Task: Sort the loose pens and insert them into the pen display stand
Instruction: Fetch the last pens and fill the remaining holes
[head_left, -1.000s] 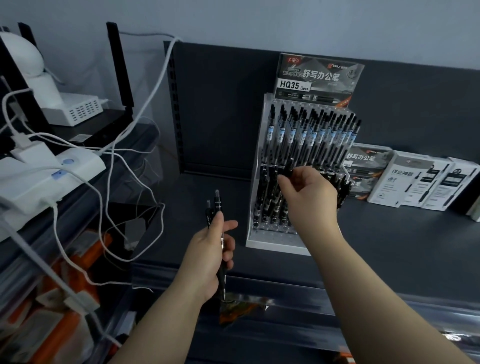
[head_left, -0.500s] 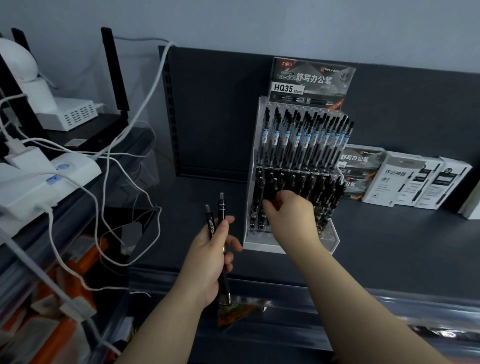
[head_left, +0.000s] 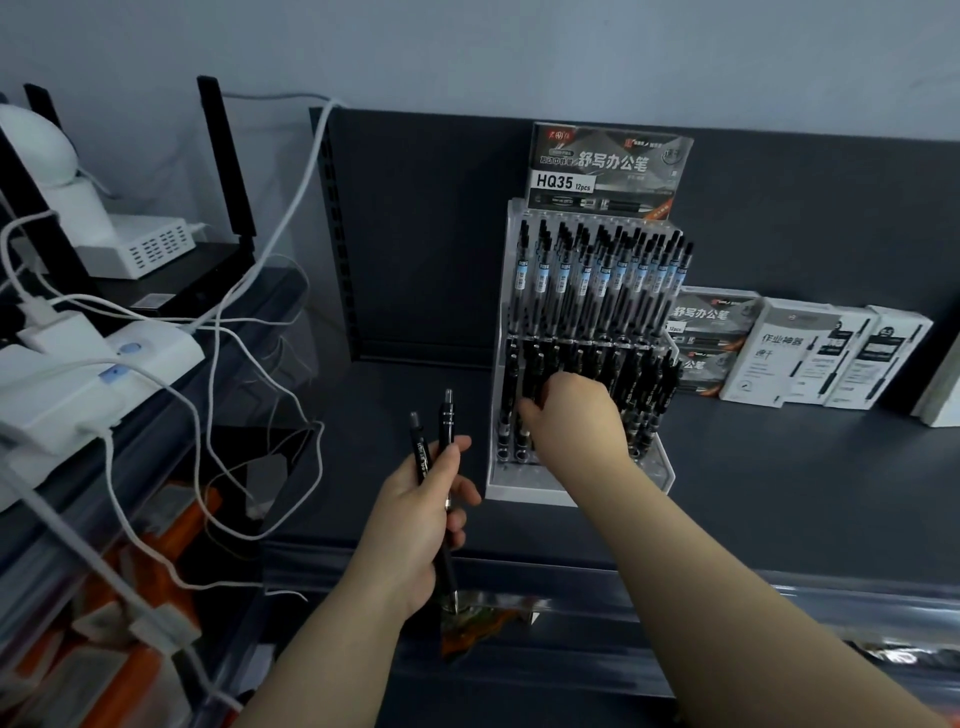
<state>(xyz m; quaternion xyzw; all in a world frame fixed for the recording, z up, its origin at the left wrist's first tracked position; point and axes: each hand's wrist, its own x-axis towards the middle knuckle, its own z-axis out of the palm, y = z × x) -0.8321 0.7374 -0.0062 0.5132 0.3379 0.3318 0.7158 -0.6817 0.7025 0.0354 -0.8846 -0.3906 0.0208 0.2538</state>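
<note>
Your left hand (head_left: 415, 525) holds two black pens (head_left: 448, 415) upright, with your fingers (head_left: 465, 491) curled round them. It is just left of the pen display stand (head_left: 519, 488), which stands on the dark shelf (head_left: 779, 493). Your right hand (head_left: 574, 421) is at the stand's lower row of pens. Its fingers are hidden, so I cannot tell if they pinch a pen.

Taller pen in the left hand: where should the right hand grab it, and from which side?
Likely best: pinch the taller pen by its bare upper barrel, from the right. It stands near upright; that end clears the left hand, which wraps the lower barrel, and the shorter pen crowds its left.
</note>
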